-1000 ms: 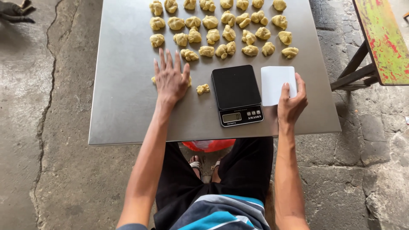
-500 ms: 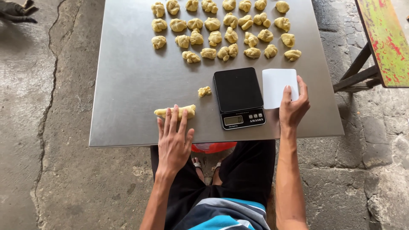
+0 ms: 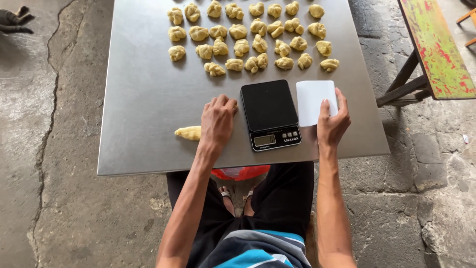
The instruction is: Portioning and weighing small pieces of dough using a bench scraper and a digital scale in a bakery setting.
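My left hand [image 3: 218,121] lies flat, palm down, on a pale yellow dough roll [image 3: 188,132] whose left end sticks out from under it. The hand sits just left of a black digital scale [image 3: 270,111] on the steel table [image 3: 144,99]. My right hand [image 3: 332,124] rests to the right of the scale. Its fingers and thumb hold the lower right corner of a white rectangular scraper [image 3: 312,99] that lies flat on the table. Several knotted dough pieces [image 3: 248,37] lie in rows across the far half of the table.
A green painted bench [image 3: 434,47] stands to the right of the table. Cracked concrete floor [image 3: 49,149] surrounds it. A red object [image 3: 240,172] shows under the table's near edge, between my knees. A dark animal [image 3: 15,20] lies at the far left.
My left hand drew back to the near edge, rolling dough into a log, then slid forward again over it. The small loose dough piece is now hidden. My right hand stayed on the scraper.
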